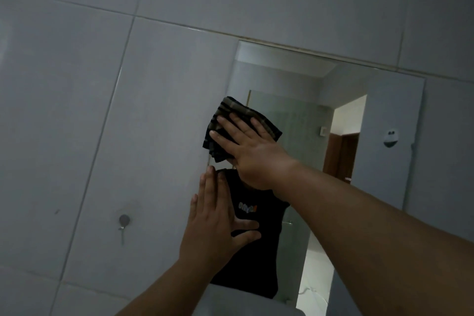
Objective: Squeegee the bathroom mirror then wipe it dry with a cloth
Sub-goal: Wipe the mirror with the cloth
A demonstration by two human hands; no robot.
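Against the mirror (pixel 295 79), near its left edge, a dark cloth (pixel 230 120) with pale plaid stripes lies bunched and folded, its corners sticking out above and left of the right hand (pixel 246 146). That hand presses it flat with straight, spread fingers. Below the cloth, the left hand (pixel 213 220) rests open-palmed on the mirror's left edge, fingers straight, thumb splayed.

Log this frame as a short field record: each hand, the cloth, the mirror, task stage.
right hand: right hand pressing flat, fingers straight, on the dark striped folded cloth
left hand: left hand flat and open at the left edge of the mirror
cloth position: against the rectangular frameless wall mirror, near its left side
squeegee: none in view
wall: grey tiled wall with a round metal hook
stage: wiping with the cloth
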